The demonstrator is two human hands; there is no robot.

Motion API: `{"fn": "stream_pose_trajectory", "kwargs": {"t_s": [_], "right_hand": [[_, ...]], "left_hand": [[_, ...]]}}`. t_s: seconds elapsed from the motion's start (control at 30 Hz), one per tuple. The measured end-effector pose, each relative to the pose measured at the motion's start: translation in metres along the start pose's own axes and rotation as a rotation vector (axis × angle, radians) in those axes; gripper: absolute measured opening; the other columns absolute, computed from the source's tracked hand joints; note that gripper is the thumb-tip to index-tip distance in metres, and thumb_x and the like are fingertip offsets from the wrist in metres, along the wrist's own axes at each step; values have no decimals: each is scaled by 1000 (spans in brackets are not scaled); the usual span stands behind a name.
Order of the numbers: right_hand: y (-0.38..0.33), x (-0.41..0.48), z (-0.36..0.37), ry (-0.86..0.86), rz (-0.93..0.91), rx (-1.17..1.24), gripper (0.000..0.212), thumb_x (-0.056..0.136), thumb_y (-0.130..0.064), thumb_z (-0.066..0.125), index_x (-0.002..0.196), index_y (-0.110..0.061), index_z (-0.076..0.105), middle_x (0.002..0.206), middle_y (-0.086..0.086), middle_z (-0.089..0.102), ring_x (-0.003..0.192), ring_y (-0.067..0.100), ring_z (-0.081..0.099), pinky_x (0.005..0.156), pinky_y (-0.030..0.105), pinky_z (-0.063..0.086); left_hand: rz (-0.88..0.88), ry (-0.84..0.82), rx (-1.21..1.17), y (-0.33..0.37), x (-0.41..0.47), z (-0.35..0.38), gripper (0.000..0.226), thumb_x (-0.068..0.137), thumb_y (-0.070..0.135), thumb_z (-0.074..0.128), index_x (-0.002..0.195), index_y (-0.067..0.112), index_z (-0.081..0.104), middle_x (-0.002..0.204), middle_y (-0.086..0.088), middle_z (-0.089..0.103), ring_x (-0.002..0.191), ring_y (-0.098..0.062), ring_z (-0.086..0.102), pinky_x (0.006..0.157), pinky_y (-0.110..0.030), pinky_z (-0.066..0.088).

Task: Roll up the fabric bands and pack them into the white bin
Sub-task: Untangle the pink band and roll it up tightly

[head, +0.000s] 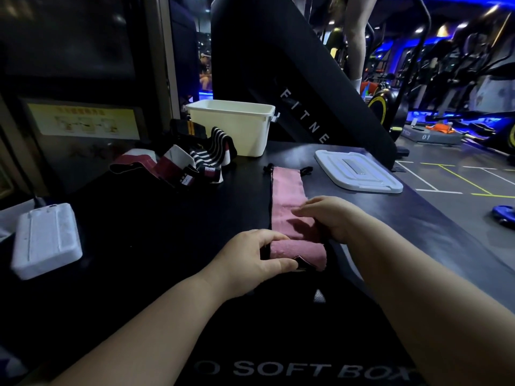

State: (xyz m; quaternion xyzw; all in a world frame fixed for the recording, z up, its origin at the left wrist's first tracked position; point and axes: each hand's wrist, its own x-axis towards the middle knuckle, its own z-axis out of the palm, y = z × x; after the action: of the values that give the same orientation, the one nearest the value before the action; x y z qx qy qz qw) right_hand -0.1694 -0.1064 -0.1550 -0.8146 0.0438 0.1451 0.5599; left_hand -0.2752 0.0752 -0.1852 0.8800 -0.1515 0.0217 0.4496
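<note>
This is a gym: a big black machine (303, 87) lettered "FITNE" rises behind the padded box (278, 330) marked "SOFT BOX", exercise bikes (387, 107) stand in rows under blue light, and taped lines (457, 179) mark the floor

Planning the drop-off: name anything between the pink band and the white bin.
Nothing visible: bare surface runs from the pink band to the open white bin. Its lid lies right of that path, striped bands left.
</note>
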Motion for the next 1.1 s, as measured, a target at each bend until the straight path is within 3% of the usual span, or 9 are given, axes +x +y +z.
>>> {"fn": "stream_pose_trajectory", "kwargs": {"t_s": [0.1, 0.2, 0.27, 0.4, 0.57, 0.67, 0.8, 1.0, 1.1], "right_hand": [[3, -1, 6, 82, -50, 32, 12, 81, -4, 75, 89, -5, 66, 64, 12, 57, 50, 19, 54, 42, 24, 46], [9, -1, 8, 126, -109, 75, 12, 81, 1, 74, 88, -6, 67, 53, 6, 56, 36, 12, 50, 37, 19, 41], [12, 1, 9, 157, -166, 70, 12, 80, -1, 76, 85, -10, 68, 52, 3, 57, 38, 11, 50, 40, 20, 43], [13, 9, 7, 236, -260, -52, 18, 78, -6, 78, 75, -21, 67, 64, -1, 62, 60, 15, 55, 65, 33, 51], [7, 17, -2, 139, -211, -131, 19, 76, -2, 78, 75, -18, 68, 69, -2, 65, 76, 19, 59, 79, 37, 51], [6, 20, -2, 167, -243, -166, 17, 76, -5, 79, 77, -19, 69, 70, -3, 66, 73, 18, 64, 74, 28, 53], [8, 25, -6, 169, -267, -184, 15, 74, -10, 81, 75, -21, 70, 76, 4, 69, 83, 27, 70, 82, 38, 55], [5, 23, -7, 202, -334, -343, 20, 74, -12, 82, 76, -27, 69, 72, -10, 67, 65, 3, 59, 69, 17, 48], [5, 24, -5, 229, -355, -340, 22, 71, -12, 84, 69, -28, 70, 65, -11, 67, 55, -2, 57, 65, 16, 48]], "left_hand": [[-1, 4, -20, 0, 0, 0, 43, 76, 39, 80, 116, 32, 68, 110, 17, 66, 100, 10, 58, 88, -9, 44], [-16, 3, -26, 1, 1, -1, 44, 75, 41, 80, 116, 32, 67, 110, 17, 65, 100, 8, 59, 88, -9, 44], [-19, 3, -28, 2, 1, -1, 42, 75, 40, 80, 115, 32, 68, 109, 16, 66, 99, 8, 59, 87, -8, 44], [-27, -13, -49, 2, 1, -1, 38, 76, 38, 80, 112, 31, 69, 102, 15, 69, 93, 7, 62, 87, -12, 47], [-38, -23, -68, -1, 2, 0, 43, 76, 40, 80, 116, 29, 68, 106, 15, 69, 98, 5, 62, 94, -22, 49], [-36, -27, -54, -4, 5, 0, 46, 74, 48, 79, 116, 32, 68, 112, 15, 65, 104, 3, 60, 98, -27, 48], [-24, -35, -49, -2, 8, 0, 35, 76, 43, 79, 109, 33, 70, 111, 13, 63, 102, 2, 59, 98, -26, 47], [9, -66, -41, 0, 13, -4, 19, 79, 39, 78, 96, 39, 70, 103, 12, 64, 96, 3, 60, 92, -24, 48], [7, -90, -49, 2, 16, -6, 18, 81, 36, 77, 97, 29, 73, 98, 8, 68, 90, -3, 64, 88, -28, 51]]}}
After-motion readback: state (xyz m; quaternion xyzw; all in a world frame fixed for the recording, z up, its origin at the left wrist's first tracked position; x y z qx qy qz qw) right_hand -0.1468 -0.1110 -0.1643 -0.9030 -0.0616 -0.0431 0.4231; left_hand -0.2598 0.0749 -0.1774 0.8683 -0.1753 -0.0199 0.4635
